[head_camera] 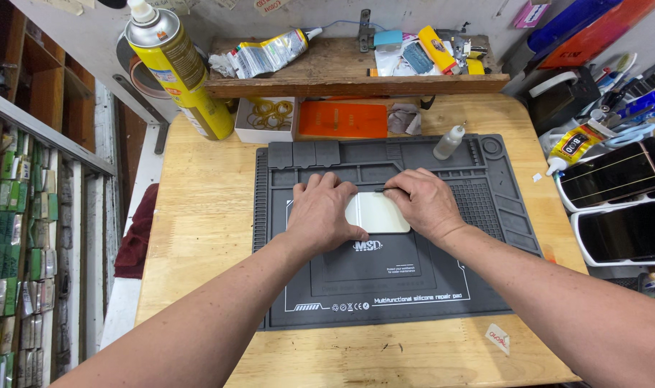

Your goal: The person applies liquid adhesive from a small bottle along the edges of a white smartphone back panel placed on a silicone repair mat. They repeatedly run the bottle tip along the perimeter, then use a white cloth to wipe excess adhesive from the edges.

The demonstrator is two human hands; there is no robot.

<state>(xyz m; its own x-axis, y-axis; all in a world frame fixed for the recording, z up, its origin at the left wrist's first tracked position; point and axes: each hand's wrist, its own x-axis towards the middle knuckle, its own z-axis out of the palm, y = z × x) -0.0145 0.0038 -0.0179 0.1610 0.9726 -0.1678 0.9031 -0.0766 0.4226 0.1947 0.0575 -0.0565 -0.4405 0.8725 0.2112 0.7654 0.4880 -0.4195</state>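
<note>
**Both hands on a pale phone-shaped panel, centre of repair mat**

Status of work: A pale, rounded-corner flat panel [379, 213], likely a phone back or screen face-down, lies flat at the centre of the frame on the grey silicone repair mat [320, 287]. The left hand [326, 213] is spread palm-down over its left part, fingers loosely extended, pressing rather than gripping. The right hand [422, 203] rests on the right edge, fingers curled; a thin dark tool [382, 190] appears pinched at the fingertips along the panel's upper edge, though its kind cannot be told. In my judgement the work is at an early or middle stage: the panel looks whole and closed, no screws or removed parts lie on the mat.

Surroundings: A small clear dropper bottle [448, 142] stands on the mat, upper right of the hands. A yellow spray can [178, 68] stands at upper left. A squeezed tube [266, 53] lies on the wooden shelf [356, 82] at top centre. An orange card [343, 119] sits beneath the shelf. Two dark-screened phones [619, 205] lie at the right edge, well apart.

Obstructions: Nothing crowds the hands; the dropper bottle is the nearest item.
</note>
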